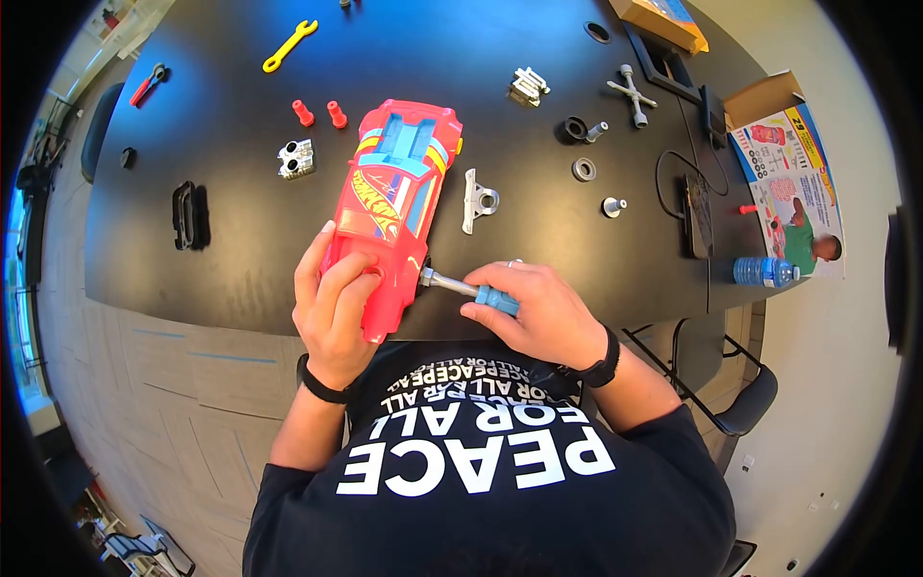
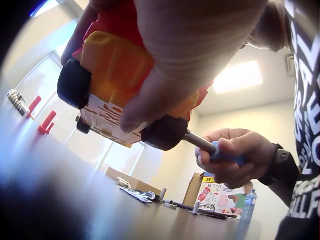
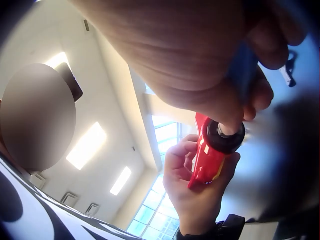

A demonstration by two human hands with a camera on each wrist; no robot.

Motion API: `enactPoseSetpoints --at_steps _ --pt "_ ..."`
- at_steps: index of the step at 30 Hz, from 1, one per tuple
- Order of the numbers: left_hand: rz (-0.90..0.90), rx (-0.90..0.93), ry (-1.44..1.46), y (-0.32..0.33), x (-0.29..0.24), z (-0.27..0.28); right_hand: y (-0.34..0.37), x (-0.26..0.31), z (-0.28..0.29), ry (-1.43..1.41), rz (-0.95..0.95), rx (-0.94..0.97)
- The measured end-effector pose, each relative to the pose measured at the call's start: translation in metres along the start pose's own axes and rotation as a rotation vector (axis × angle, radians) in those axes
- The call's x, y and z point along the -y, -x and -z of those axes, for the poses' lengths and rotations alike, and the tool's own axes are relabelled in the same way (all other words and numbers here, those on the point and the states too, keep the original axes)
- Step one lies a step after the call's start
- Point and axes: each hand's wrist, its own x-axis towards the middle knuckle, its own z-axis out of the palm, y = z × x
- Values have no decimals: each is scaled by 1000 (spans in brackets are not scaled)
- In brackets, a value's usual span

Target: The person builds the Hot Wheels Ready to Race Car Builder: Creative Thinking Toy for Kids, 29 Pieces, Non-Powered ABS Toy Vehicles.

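A red toy car (image 1: 385, 207) with blue and yellow trim is held by my left hand (image 1: 335, 313) at its near end, the fingers over the body. In the left wrist view the car's underside (image 2: 112, 65) is orange, with black wheels (image 2: 165, 132) on it, and my left thumb rests below. My right hand (image 1: 543, 313) grips the blue handle (image 1: 497, 299) of a screwdriver-like tool, its grey shaft (image 1: 447, 282) reaching the wheel at the car's right side. In the right wrist view the shaft's end meets the hub of the black wheel (image 3: 225, 137).
Around the car lie a grey bracket (image 1: 479, 201), a silver engine-like block (image 1: 296, 159), red pegs (image 1: 304, 113), a yellow wrench (image 1: 289, 46), a cross wrench (image 1: 633, 96) and loose wheel parts (image 1: 584, 169). A water bottle (image 1: 765, 272) and printed box (image 1: 788, 183) are at right.
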Motion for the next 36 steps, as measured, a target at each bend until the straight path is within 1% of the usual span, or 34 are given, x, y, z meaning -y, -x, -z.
enactPoseSetpoints --at_steps 2,4,5,6,8,9,11,13,14,15,16,17,19,20,22,23,25,26,27,30,31,33,35,36 --pt "-3 5 1 -1 0 -1 0 2 3 28 -4 25" --pt "68 -28 74 -3 0 -1 -1 7 10 56 -9 49" --pt "65 -28 75 -3 1 -1 -2 8 18 100 -59 63" --pt "122 -57 169 0 5 -2 -3 8 25 143 -110 76" --pt "218 -107 386 3 14 -3 -10 -9 40 156 -59 -132" --pt "219 -109 389 6 17 -5 -17 -27 46 164 -22 -251" --pt "329 -186 658 9 21 -7 -37 -61 63 436 -115 -367" --pt "338 -189 685 10 21 -5 -57 -88 73 534 -154 -464" --pt "350 -182 709 11 20 -3 -66 -109 73 534 -149 -467" --pt "362 -175 731 13 20 -1 -73 -133 70 638 -123 -508" --pt "359 -179 727 15 20 1 -79 -140 68 741 -96 -548" --pt "391 -165 768 18 21 3 -80 -146 66 739 -89 -550" --pt "425 -158 803 23 24 7 -85 -148 63 726 -182 -489" --pt "438 -151 811 26 25 9 -85 -146 64 725 -175 -485" --pt "455 -139 821 30 28 13 -79 -135 65 597 -158 -454" --pt "460 -139 820 31 29 14 -76 -129 66 596 -158 -450" --pt "475 -146 849 34 33 14 -68 -113 66 448 -52 -375" --pt "476 -142 853 34 35 14 -66 -105 63 437 -58 -430" --pt "473 -135 854 34 37 14 -65 -106 61 438 -66 -432" --pt "456 -100 879 32 40 13 -63 -121 61 307 -70 -377" --pt "448 -85 894 30 42 12 -61 -121 62 310 -74 -384" --pt "435 -62 906 29 43 13 -56 -118 60 316 -63 -314" --pt "428 -43 912 28 41 15 -50 -113 56 266 -57 -340" --pt "421 -27 942 26 40 15 -48 -114 55 225 -116 -341"
